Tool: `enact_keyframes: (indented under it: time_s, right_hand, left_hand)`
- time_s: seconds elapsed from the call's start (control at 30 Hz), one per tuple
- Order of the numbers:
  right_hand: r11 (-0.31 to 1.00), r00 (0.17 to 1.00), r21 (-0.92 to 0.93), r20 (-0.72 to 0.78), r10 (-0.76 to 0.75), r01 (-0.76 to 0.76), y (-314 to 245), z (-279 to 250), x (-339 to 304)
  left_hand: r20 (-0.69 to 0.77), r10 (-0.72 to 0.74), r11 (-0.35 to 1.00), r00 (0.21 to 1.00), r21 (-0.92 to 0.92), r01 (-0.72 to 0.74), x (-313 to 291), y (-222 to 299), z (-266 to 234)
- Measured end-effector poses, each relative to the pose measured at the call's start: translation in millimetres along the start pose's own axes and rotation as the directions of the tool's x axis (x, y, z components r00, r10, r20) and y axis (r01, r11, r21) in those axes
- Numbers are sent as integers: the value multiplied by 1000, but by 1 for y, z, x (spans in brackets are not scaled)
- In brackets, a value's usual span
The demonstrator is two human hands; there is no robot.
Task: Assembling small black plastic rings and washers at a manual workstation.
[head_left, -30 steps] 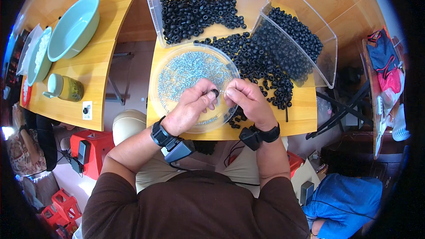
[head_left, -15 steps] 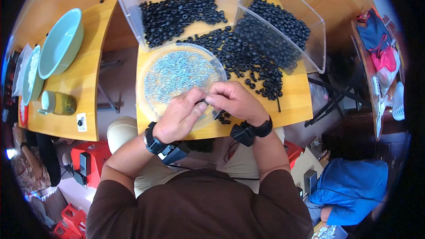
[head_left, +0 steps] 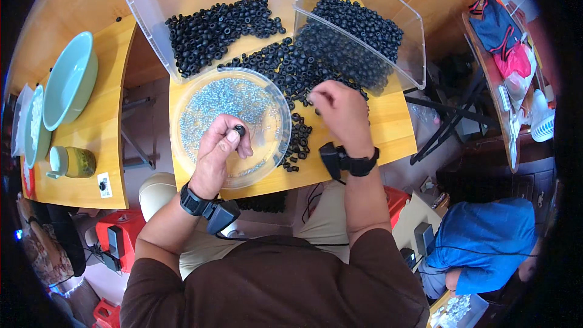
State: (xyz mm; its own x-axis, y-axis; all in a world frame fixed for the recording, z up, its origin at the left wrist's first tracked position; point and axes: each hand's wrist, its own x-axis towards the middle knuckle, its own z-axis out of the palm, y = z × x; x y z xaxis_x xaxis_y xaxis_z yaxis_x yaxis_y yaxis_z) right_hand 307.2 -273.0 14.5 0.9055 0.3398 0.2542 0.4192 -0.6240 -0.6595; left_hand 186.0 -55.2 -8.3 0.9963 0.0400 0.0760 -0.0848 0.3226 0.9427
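Note:
My left hand (head_left: 214, 149) is closed over the front of the clear round tub (head_left: 284, 157), pinching a small black ring-shaped part (head_left: 239, 129) between thumb and fingers. Many small silvery-blue metal pieces (head_left: 209, 100) cover the bottom of this tub. My right hand (head_left: 346, 112) is above the right side of the table, at the edge of a pile of black ring-shaped parts (head_left: 276, 67). Its fingers are curled together, and what they hold, if anything, is hard to make out.
Two clear plastic bins, one at the back left (head_left: 143, 21) and one at the right (head_left: 419, 48), lie tipped with black parts spilling out. A side table at left carries green basins (head_left: 71, 82) and a jar (head_left: 80, 162). A person in blue (head_left: 486, 246) is at lower right.
My hands were together over the tub's front edge and are now apart. The right has moved right and away from me, toward the black parts. The left keeps a black part. The view has shifted slightly.

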Motion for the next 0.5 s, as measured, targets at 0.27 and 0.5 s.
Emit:
enact_keyframes:
  time_s: [0.27, 0.5]
  right_hand:
    - [940, 994, -338, 84, 74, -41, 38, -4, -5]
    - [910, 995, -411, 95, -6, 45, 33, 1, -3]
  left_hand:
    - [120, -188, 973, 975, -112, 202, -20, 13, 23]
    - [147, -149, 984, 978, -80, 162, -9, -5, 21]
